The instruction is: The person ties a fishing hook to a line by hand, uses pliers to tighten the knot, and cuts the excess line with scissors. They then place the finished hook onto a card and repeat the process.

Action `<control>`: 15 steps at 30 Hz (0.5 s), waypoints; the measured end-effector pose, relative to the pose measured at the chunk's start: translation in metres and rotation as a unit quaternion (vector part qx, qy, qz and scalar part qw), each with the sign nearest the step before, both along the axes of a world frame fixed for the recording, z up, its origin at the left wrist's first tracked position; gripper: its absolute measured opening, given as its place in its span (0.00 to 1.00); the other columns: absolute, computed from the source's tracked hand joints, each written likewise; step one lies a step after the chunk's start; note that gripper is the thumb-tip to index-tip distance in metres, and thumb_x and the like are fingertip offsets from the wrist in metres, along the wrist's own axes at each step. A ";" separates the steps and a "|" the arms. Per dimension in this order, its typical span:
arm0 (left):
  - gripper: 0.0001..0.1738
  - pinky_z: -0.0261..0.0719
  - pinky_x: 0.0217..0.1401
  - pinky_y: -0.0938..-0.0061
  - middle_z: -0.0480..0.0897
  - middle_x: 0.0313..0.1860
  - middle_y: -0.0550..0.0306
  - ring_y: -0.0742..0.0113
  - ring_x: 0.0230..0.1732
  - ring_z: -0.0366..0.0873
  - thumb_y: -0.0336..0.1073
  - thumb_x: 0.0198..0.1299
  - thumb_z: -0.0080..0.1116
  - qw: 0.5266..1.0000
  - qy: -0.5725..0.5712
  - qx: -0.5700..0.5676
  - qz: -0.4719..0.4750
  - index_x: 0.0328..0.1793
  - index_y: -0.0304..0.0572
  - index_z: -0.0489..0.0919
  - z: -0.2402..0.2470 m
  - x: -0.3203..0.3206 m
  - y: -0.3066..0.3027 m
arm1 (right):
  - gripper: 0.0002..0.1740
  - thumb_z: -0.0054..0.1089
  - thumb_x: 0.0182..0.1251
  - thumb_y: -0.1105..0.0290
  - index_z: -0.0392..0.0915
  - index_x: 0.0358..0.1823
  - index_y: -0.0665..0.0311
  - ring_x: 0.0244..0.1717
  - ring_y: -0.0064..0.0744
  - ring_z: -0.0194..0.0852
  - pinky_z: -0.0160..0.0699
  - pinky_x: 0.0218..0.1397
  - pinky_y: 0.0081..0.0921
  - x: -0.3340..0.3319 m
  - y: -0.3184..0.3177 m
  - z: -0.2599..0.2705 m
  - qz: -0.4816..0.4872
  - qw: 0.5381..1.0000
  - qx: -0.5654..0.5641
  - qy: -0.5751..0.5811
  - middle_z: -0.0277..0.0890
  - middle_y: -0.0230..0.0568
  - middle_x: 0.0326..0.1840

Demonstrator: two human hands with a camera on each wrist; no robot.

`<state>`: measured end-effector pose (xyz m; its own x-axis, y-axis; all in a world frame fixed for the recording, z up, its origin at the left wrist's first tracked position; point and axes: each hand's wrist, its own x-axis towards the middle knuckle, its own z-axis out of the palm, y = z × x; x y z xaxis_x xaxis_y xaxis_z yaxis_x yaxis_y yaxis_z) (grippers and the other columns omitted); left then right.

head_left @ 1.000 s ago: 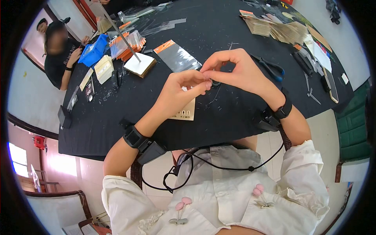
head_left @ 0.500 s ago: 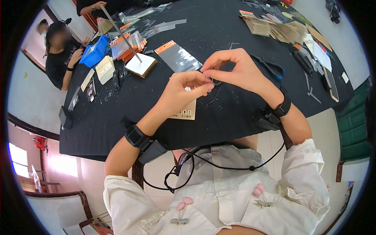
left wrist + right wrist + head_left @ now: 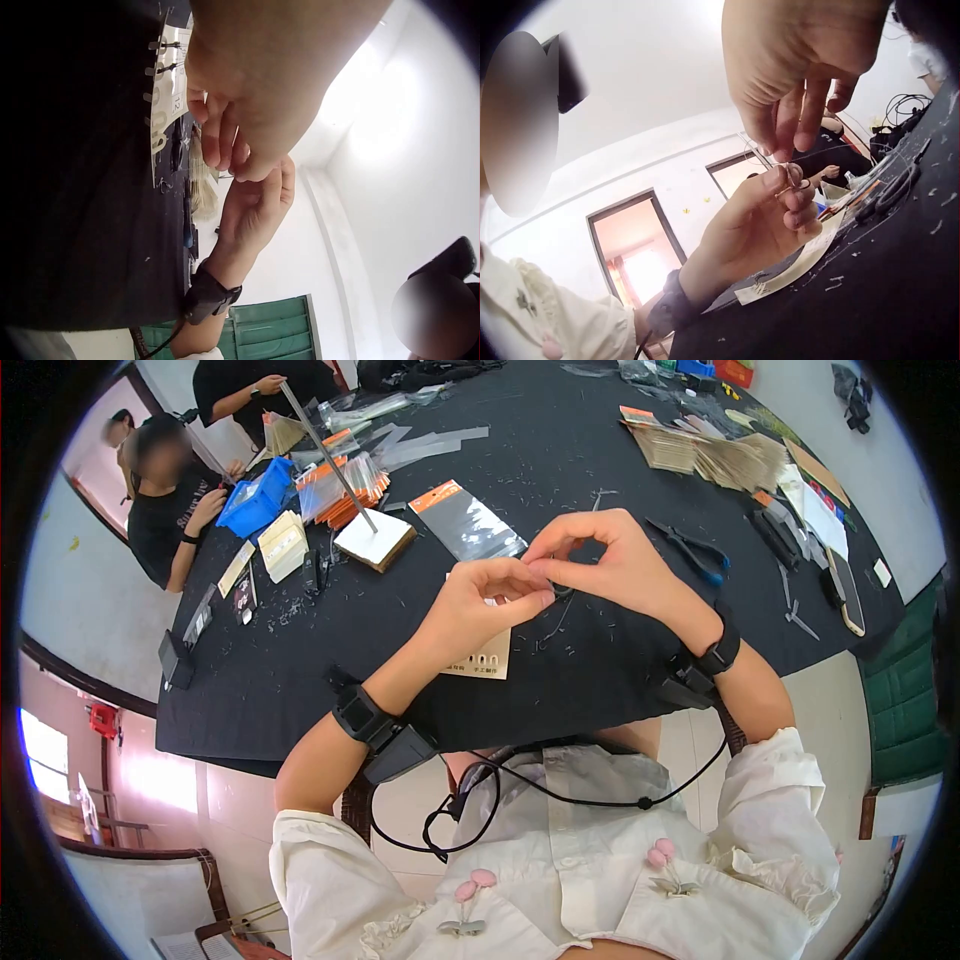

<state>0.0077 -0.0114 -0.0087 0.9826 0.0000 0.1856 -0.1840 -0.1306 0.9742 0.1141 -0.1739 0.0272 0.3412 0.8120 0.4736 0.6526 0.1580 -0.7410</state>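
My left hand (image 3: 485,600) and right hand (image 3: 612,565) meet fingertip to fingertip over the black table. In the right wrist view the left thumb and fingers pinch a small looped piece (image 3: 792,175) with thin cord about it. Just above, the right thumb and fingertips come together on a thin strand at that piece. Its exact kind is too small to tell. Below the left hand lies a cream card (image 3: 482,663) with slots and printing; dark cords cross some of its notches in the left wrist view. A dark loop-handled tool (image 3: 894,193) rests beyond the hands.
Blue-handled pliers (image 3: 695,552) lie to the right. A clear bag with an orange top (image 3: 465,520) lies ahead, beside a rod on a white-topped block (image 3: 376,540). Card stacks (image 3: 690,452), a blue basket (image 3: 256,498) and cord scraps surround them. Other people are across the table.
The head view has tilted, so the table sits slightly lower and further right in it. Both hands stay together at the small piece, with only slight finger movement.
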 end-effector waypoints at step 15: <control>0.08 0.67 0.33 0.86 0.76 0.26 0.67 0.82 0.28 0.70 0.34 0.59 0.60 0.991 0.014 -0.099 0.086 0.40 0.37 0.80 0.007 -0.003 0.002 | 0.11 0.61 0.57 0.68 0.78 0.41 0.62 0.27 0.13 0.69 0.63 0.33 0.12 0.006 0.004 -0.010 -0.081 0.981 0.139 0.111 0.77 0.26 0.27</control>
<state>0.0048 -0.0091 -0.0019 0.9698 0.2020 0.1370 -0.1472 0.0363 0.9884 0.1204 -0.1695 0.0175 0.5747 0.5896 0.5676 0.5125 0.2814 -0.8113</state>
